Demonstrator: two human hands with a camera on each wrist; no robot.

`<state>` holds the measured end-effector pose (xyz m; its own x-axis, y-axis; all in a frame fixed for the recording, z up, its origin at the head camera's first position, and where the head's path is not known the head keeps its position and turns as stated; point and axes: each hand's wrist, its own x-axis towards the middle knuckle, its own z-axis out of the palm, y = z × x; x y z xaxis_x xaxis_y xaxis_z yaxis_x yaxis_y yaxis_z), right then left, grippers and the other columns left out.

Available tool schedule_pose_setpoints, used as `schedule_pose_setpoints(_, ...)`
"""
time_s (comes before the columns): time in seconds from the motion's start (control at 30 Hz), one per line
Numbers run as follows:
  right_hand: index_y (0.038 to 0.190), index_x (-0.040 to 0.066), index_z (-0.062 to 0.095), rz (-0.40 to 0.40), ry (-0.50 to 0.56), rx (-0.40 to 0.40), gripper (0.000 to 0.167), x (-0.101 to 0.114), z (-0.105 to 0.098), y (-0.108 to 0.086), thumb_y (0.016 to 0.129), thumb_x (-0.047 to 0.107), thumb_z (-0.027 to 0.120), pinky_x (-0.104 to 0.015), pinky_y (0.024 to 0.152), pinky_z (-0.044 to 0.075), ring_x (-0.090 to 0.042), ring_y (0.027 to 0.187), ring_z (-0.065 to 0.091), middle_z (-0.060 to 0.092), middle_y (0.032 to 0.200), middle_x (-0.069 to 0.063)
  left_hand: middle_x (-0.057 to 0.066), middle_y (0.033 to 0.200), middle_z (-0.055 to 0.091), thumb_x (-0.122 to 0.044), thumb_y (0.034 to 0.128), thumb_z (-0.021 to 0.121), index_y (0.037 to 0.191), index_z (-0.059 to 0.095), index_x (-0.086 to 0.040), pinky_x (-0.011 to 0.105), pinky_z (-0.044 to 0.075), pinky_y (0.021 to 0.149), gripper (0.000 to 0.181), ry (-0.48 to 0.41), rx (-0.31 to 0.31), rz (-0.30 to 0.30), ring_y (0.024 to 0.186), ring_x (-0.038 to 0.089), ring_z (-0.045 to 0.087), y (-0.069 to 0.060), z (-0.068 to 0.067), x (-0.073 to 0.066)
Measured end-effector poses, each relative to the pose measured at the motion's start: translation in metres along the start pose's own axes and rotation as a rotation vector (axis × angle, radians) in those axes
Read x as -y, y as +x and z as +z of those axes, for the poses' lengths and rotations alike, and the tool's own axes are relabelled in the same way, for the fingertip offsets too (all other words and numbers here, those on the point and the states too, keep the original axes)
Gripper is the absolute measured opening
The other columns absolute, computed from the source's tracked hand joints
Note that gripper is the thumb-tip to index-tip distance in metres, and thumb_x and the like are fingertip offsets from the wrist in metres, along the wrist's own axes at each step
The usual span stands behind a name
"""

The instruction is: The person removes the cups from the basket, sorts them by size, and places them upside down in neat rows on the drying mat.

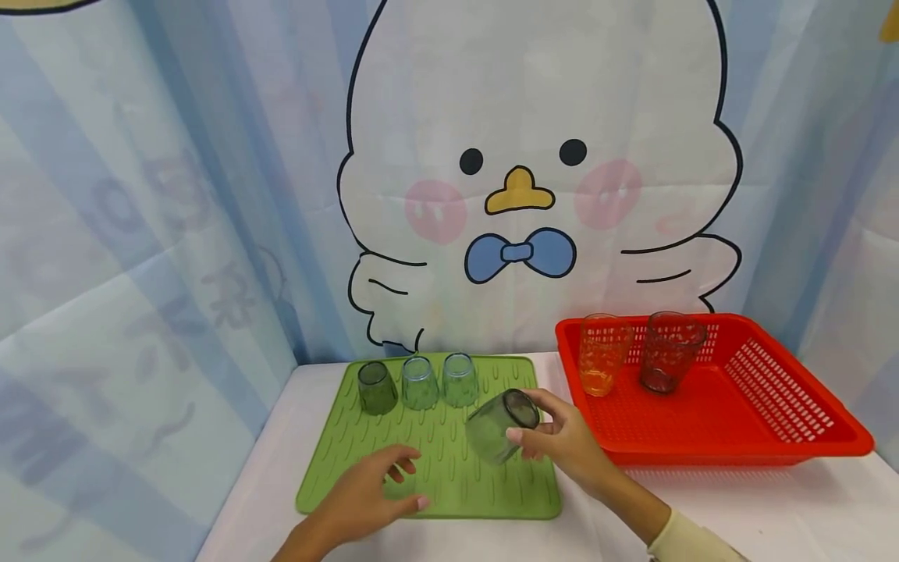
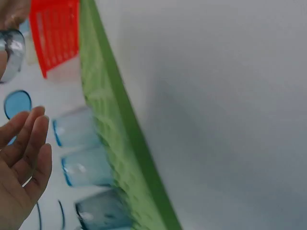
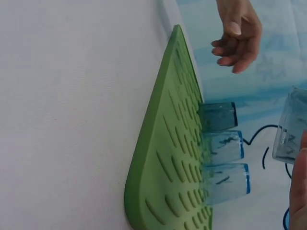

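Observation:
My right hand point(image 1: 565, 441) grips a grey glass point(image 1: 495, 429) near one end, holding it tilted above the right part of a green drying mat point(image 1: 421, 488). The same glass point(image 3: 291, 127) shows at the right edge of the right wrist view, partly cut off. My left hand point(image 1: 365, 496) hovers over the mat's front left with loosely bent fingers and nothing in them. Along the mat's back stand a dark grey glass point(image 1: 378, 389) and two light blue glasses, one in the middle point(image 1: 420, 384) and one to the right point(image 1: 460, 381).
Right of the mat sits a red plastic basket point(image 1: 737, 453). Inside it, a clear orange-looking glass point(image 1: 604, 355) and a grey glass point(image 1: 670, 351) stand at the back left. A white cloth covers the table point(image 1: 274, 437); a printed curtain point(image 1: 520, 312) hangs behind.

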<state>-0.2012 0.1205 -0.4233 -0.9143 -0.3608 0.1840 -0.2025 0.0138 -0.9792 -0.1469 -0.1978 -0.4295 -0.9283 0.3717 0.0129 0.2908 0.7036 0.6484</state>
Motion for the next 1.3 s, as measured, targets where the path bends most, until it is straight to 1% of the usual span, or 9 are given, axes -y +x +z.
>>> schedule_pose_setpoints(0.2, 0.133, 0.009, 0.059, 0.056, -0.053, -0.112, 0.05, 0.005, 0.011, 0.013, 0.087, 0.017, 0.078, -0.034, 0.062, 0.058, -0.018, 0.059, 0.065, 0.057, 0.129, -0.02, 0.0, 0.109, 0.066, -0.05, 0.0893, 0.072, 0.125, 0.063, -0.008, 0.034, 0.054, 0.076, 0.055, 0.027, 0.086, -0.017, 0.091, 0.017, 0.064, -0.008, -0.014, 0.043)
schedule_pose_setpoints(0.3, 0.133, 0.012, 0.059, 0.091, -0.069, -0.17, 0.052, 0.006, 0.015, 0.018, 0.086, 0.019, 0.08, -0.033, 0.062, 0.057, -0.018, 0.059, 0.063, 0.058, 0.126, -0.017, 0.001, 0.109, 0.066, -0.049, 0.0902, 0.071, 0.124, 0.063, -0.007, 0.033, 0.053, 0.076, 0.054, 0.049, 0.108, -0.038, 0.09, 0.015, 0.063, -0.012, -0.022, 0.06)
schedule_pose_setpoints(0.43, 0.134, 0.015, 0.06, 0.122, -0.075, -0.246, 0.055, 0.004, 0.022, 0.027, 0.083, 0.019, 0.082, -0.03, 0.06, 0.055, -0.017, 0.057, 0.06, 0.057, 0.122, -0.014, 0.003, 0.108, 0.067, -0.049, 0.0897, 0.072, 0.122, 0.064, -0.005, 0.033, 0.053, 0.075, 0.055, 0.069, 0.089, -0.065, 0.089, 0.015, 0.062, -0.019, -0.033, 0.08)
schedule_pose_setpoints(0.63, 0.135, 0.016, 0.06, 0.128, -0.135, -0.332, 0.059, -0.003, 0.028, 0.044, 0.082, 0.02, 0.084, -0.028, 0.057, 0.051, -0.015, 0.059, 0.06, 0.055, 0.127, -0.015, 0.004, 0.103, 0.066, -0.044, 0.0887, 0.075, 0.119, 0.065, -0.001, 0.03, 0.052, 0.072, 0.054, 0.099, 0.035, -0.044, 0.085, 0.013, 0.061, -0.024, -0.046, 0.102)
schedule_pose_setpoints(0.73, 0.136, 0.015, 0.06, 0.139, -0.16, -0.356, 0.061, -0.011, 0.026, 0.052, 0.081, 0.02, 0.084, -0.029, 0.059, 0.052, -0.016, 0.06, 0.062, 0.053, 0.131, -0.017, 0.004, 0.1, 0.065, -0.042, 0.0879, 0.076, 0.117, 0.066, -0.001, 0.029, 0.052, 0.072, 0.051, 0.11, 0.012, -0.039, 0.085, 0.011, 0.059, -0.025, -0.05, 0.11)
schedule_pose_setpoints(0.83, 0.137, 0.013, 0.059, 0.153, -0.181, -0.382, 0.062, -0.021, 0.024, 0.06, 0.08, 0.02, 0.084, -0.029, 0.061, 0.054, -0.017, 0.061, 0.063, 0.053, 0.132, -0.019, 0.004, 0.099, 0.063, -0.039, 0.0871, 0.077, 0.115, 0.065, -0.001, 0.029, 0.051, 0.073, 0.049, 0.106, 0.009, -0.044, 0.087, 0.013, 0.058, -0.025, -0.053, 0.114)
schedule_pose_setpoints(0.97, 0.137, 0.01, 0.058, 0.16, -0.213, -0.415, 0.063, -0.032, 0.02, 0.069, 0.08, 0.018, 0.084, -0.029, 0.058, 0.054, -0.016, 0.059, 0.062, 0.055, 0.129, -0.021, 0.006, 0.1, 0.061, -0.036, 0.0858, 0.079, 0.116, 0.063, 0.001, 0.03, 0.049, 0.073, 0.05, 0.085, 0.039, -0.052, 0.089, 0.017, 0.055, -0.025, -0.055, 0.116)
schedule_pose_setpoints(1.1, 0.138, 0.009, 0.057, 0.177, -0.248, -0.435, 0.064, -0.04, 0.017, 0.078, 0.081, 0.017, 0.083, -0.029, 0.056, 0.052, -0.016, 0.057, 0.062, 0.055, 0.129, -0.021, 0.007, 0.101, 0.059, -0.038, 0.0842, 0.08, 0.117, 0.062, 0.001, 0.03, 0.048, 0.074, 0.054, 0.088, 0.054, -0.062, 0.088, 0.016, 0.053, -0.024, -0.054, 0.117)
schedule_pose_setpoints(1.3, 0.141, 0.009, 0.054, 0.227, -0.258, -0.432, 0.066, -0.048, 0.012, 0.091, 0.082, 0.015, 0.082, -0.027, 0.061, 0.053, -0.022, 0.064, 0.068, 0.054, 0.134, -0.021, 0.006, 0.101, 0.057, -0.038, 0.0841, 0.08, 0.118, 0.06, -0.001, 0.029, 0.047, 0.072, 0.054, 0.087, 0.065, -0.081, 0.086, 0.014, 0.05, -0.024, -0.052, 0.121)
